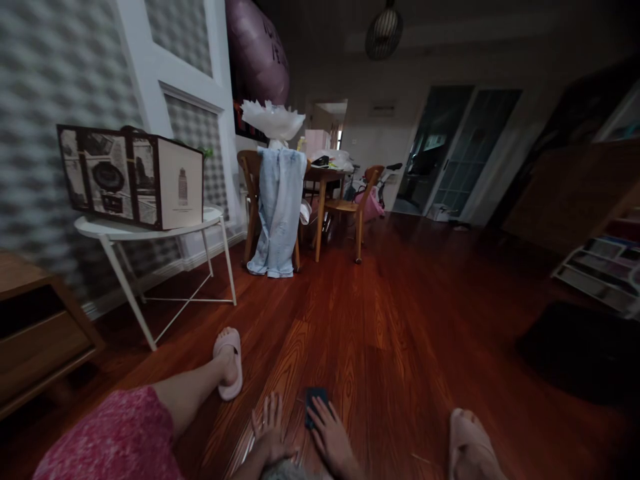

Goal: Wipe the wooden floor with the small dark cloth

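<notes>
My left hand (270, 430) is at the bottom middle, over the wooden floor, its fingers spread and holding nothing. Just to its right, my right hand (331, 433) lies with stretched fingers across a dark, flat, rectangular object (311, 395); the fingers cover part of it, so its kind does not show. A greyish thing (285, 471) sits low between my wrists, mostly cut off by the lower edge. My feet, in pink slippers (235, 388), are set wide apart on either side of my hands.
A white side table (220, 217) with a printed box (180, 190) stands left, beside a wooden cabinet (45, 347). Light blue jeans (277, 207) hang over a chair near a dining table (323, 175). A black object (575, 350) lies on the floor at right.
</notes>
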`<state>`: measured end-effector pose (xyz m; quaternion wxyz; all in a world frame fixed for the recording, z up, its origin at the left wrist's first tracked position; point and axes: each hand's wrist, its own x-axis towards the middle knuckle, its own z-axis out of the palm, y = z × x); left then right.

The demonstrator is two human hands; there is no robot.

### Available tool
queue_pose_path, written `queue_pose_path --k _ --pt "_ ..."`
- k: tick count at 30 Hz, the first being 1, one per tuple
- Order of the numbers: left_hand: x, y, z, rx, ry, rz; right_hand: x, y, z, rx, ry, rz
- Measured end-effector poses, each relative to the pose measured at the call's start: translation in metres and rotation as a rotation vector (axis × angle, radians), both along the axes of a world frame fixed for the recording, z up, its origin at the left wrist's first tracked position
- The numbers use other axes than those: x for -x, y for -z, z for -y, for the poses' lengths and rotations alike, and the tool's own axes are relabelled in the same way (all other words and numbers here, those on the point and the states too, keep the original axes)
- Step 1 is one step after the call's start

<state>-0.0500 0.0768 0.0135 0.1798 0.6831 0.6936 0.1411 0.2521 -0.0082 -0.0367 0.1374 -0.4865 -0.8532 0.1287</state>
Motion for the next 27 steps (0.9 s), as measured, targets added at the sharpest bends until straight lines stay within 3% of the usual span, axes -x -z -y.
queue_pose_path --k 2,6,8,11,12,14,18,20,22,24,27 --pt "0.013 -0.010 -0.017 -0.033 -0.030 0.000 -0.050 -0.002 -0.008 -0.032 0.186 0.035" --pt "0.023 -0.015 -0.032 -0.025 -0.049 0.000 -0.143 0.009 -0.010 -0.133 0.783 0.128" --pt "0.021 -0.012 -0.033 -0.010 -0.045 0.006 -0.164 0.016 -0.005 -0.196 1.020 0.133" --pt "0.025 -0.009 -0.036 0.024 -0.041 0.006 -0.146 0.025 -0.004 -0.260 1.215 0.093" --pt "0.029 -0.009 -0.038 0.037 -0.042 0.002 -0.129 0.027 -0.006 -0.277 1.212 0.078" --pt "0.043 -0.013 -0.045 0.063 -0.050 -0.010 -0.085 0.028 -0.012 -0.288 1.072 0.049" --pt "0.075 -0.024 -0.064 0.118 -0.068 -0.034 0.004 0.019 -0.015 -0.101 0.553 0.017" --pt "0.086 -0.027 -0.071 0.140 -0.076 -0.040 0.028 0.010 -0.015 0.004 0.308 0.002" --pt "0.092 -0.028 -0.076 0.156 -0.083 -0.044 0.028 0.002 -0.020 0.041 0.115 -0.022" --pt "0.095 -0.028 -0.078 0.164 -0.089 -0.046 0.005 -0.004 -0.033 0.018 0.082 -0.041" --pt "0.096 -0.025 -0.080 0.169 -0.092 -0.047 -0.063 -0.005 -0.061 -0.062 0.380 -0.037"
